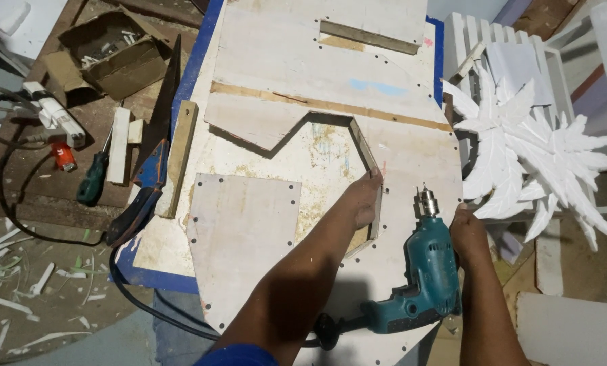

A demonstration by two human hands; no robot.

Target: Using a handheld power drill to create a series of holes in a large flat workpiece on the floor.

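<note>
The teal power drill is lying on its side on the near right part of the pale plywood panel. Its long axis is running near to far, chuck and bit being pointed toward the far side; the handle is trailing off to the near left, where a black cord is leading away.

The left hand is being pressed over the inner edge of the angular cut-out, fingers curled around a thin wood strip lining that edge. The right hand is being held at the panel's right edge, just beside the drill body; whether its fingers are clenched or released cannot be told.

Open board is being left far of the chuck. Right of the edge, a white leaf-shaped carving is crowding the space. Left of the panel, a handsaw and a screwdriver are lying.
</note>
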